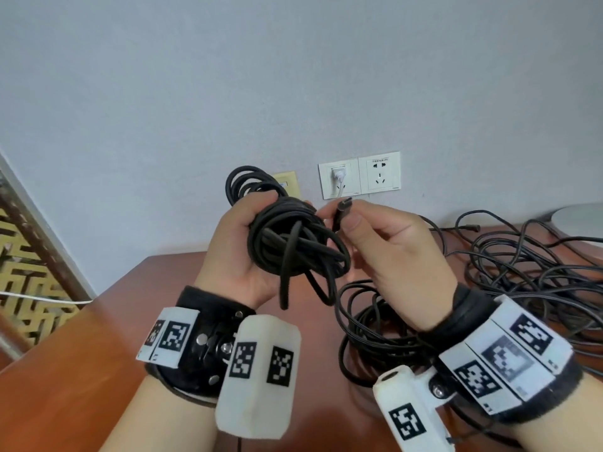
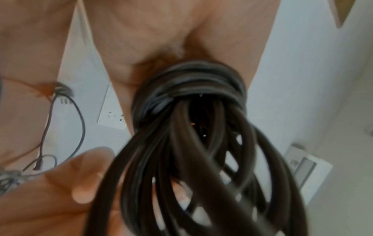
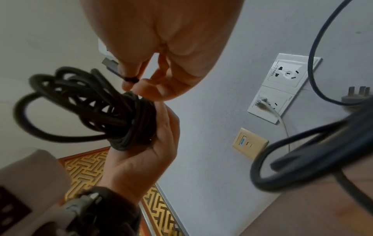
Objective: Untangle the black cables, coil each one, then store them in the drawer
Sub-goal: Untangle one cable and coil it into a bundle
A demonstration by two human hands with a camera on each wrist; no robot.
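Note:
My left hand (image 1: 241,243) grips a coiled black cable (image 1: 290,236), raised above the table; several turns wrap across the bundle (image 2: 191,83), which the right wrist view also shows (image 3: 113,111). My right hand (image 1: 375,236) pinches that cable's connector end (image 1: 341,213) between thumb and forefinger, just right of the coil; the metal plug tip (image 3: 110,64) sticks out past the fingers. A short free loop hangs below the coil (image 1: 287,285). More tangled black cables (image 1: 509,275) lie on the table to the right. No drawer is in view.
A reddish-brown wooden table (image 1: 98,353) runs below both hands, against a grey wall. Wall sockets (image 1: 359,174) sit behind, one with a white plug (image 1: 337,176). A patterned gold screen (image 1: 29,265) stands at the left. A grey round object (image 1: 580,220) is at far right.

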